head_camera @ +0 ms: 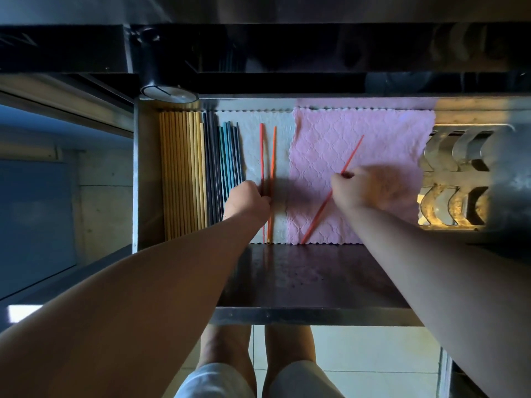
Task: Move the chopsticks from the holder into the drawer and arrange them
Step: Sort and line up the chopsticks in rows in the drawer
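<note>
The metal drawer (287,314) stands pulled out below me. At its left lie rows of yellow chopsticks (182,173), then dark and teal chopsticks (224,162). Two orange chopsticks (267,150) lie on a white cloth (250,130); my left hand (247,199) pinches them near their middle. My right hand (365,188), blurred, pinches a third orange chopstick (352,156) that slants over a pink cloth (373,130). The round dark chopstick holder (161,81) stands on the counter edge above the drawer's back left corner.
A perforated metal rack (457,173) fills the drawer's right end. The dark counter (316,53) overhangs the back of the drawer. My legs and a tiled floor (373,357) show below the drawer front.
</note>
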### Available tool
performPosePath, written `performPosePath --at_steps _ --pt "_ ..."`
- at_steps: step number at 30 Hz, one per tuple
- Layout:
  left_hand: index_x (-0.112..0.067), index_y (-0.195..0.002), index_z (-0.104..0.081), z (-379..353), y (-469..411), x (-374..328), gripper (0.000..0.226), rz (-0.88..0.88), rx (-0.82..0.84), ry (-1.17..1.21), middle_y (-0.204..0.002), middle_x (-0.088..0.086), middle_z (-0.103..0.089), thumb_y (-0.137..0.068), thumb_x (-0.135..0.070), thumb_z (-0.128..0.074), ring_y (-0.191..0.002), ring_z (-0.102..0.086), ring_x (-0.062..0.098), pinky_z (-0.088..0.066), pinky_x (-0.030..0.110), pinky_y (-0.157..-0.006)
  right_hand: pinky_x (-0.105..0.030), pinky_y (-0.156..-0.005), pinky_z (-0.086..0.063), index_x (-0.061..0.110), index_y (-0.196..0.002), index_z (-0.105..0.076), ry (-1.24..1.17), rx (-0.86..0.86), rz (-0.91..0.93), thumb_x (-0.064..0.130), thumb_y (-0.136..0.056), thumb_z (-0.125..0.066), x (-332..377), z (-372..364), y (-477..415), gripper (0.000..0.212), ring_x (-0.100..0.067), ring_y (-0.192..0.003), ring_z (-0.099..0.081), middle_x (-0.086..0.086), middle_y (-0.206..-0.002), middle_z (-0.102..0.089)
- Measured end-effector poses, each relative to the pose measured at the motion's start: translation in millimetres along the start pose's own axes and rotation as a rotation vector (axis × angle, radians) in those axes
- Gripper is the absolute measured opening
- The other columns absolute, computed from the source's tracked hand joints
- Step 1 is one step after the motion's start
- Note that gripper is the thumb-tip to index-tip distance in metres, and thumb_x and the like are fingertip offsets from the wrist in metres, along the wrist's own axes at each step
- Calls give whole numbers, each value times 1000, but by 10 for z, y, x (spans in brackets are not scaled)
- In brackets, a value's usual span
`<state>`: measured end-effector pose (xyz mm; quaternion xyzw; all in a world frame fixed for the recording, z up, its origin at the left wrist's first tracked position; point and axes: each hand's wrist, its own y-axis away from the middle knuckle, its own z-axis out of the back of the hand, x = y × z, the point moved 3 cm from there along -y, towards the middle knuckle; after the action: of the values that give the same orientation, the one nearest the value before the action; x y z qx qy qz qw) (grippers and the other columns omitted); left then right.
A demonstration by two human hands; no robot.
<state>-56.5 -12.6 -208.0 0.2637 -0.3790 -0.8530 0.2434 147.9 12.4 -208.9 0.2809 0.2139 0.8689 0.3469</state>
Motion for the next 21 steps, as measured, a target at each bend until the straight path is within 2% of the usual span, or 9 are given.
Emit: performPosePath --at_steps 2,5,8,11,14,15,17,19,21 --pt "-9 -89 -61 38 0 36 12 8 -5 8 -83 7 -62 -93 -20 -60 -64 -55 18 -35 24 -47 -26 -60 -28 -1 -84 -67 -73 8 106 9 -82 -59 65 -83 107 13 -21 -74 -49 -9 -72 -54" --pt "-10 -85 -60 104 17 113 10 17 -5 8 -81 6 -61 -89 -19 -62 -63 -55 17 -34 23 -46 -31 -56 -26 -6 -72 -63 -115 82 244 6 -84 -59 210 -242 240 17 -23 -64 -48 -20 -63 -54" --pt "-11 -81 -59 174 33 195 11 30 -8 22 -77 5 -60 -85 -19 -65 -60 -52 15 -33 23 -45 -35 -56 -41 -7 -68 -61 -109 184 293 11 -86 -58 383 -454 290 26 -35 -60 -55 -31 -69 -60" --pt "-10 -82 -60 225 18 249 10 24 -22 28 -79 6 -62 -87 -19 -61 -63 -56 17 -40 24 -47 -29 -53 -39 -4 -67 -59 -40 283 306 16 -87 -55 601 -634 343 29 -31 -58 -53 -28 -72 -62" --pt "-14 -82 -57 257 4 286 9 14 -17 34 -80 4 -61 -91 -11 -56 -65 -58 15 -44 25 -48 -24 -49 -34 -2 -76 -65 80 256 319 15 -88 -55 821 -699 387 23 -21 -64 -54 -15 -70 -61" --pt "-14 -83 -57 264 -2 303 9 9 -15 29 -80 3 -61 -91 -11 -56 -65 -57 14 -43 25 -48 -23 -53 -41 -1 -80 -66 88 231 323 14 -88 -56 874 -712 390 20 -23 -70 -59 -11 -74 -65" --pt "-13 -85 -58 295 1 337 7 -4 -19 -5 -81 4 -60 -90 -10 -54 -67 -56 16 -40 25 -49 -30 -72 -53 1 -93 -69 76 215 306 12 -88 -57 914 -738 398 17 -26 -88 -65 -10 -93 -72" --pt "-14 -88 -58 327 8 355 9 -37 -25 -63 -82 4 -59 -88 -9 -50 -69 -57 20 -42 27 -53 -32 -85 -54 5 -100 -70 91 231 296 11 -90 -55 895 -744 430 19 -26 -99 -66 -9 -105 -72" --pt "-15 -91 -56 358 11 367 12 -100 -31 -144 -80 2 -58 -88 -7 -47 -67 -55 18 -42 30 -54 -29 -90 -51 13 -106 -71 101 261 300 10 -91 -52 863 -746 479 25 -24 -106 -64 -5 -113 -71"
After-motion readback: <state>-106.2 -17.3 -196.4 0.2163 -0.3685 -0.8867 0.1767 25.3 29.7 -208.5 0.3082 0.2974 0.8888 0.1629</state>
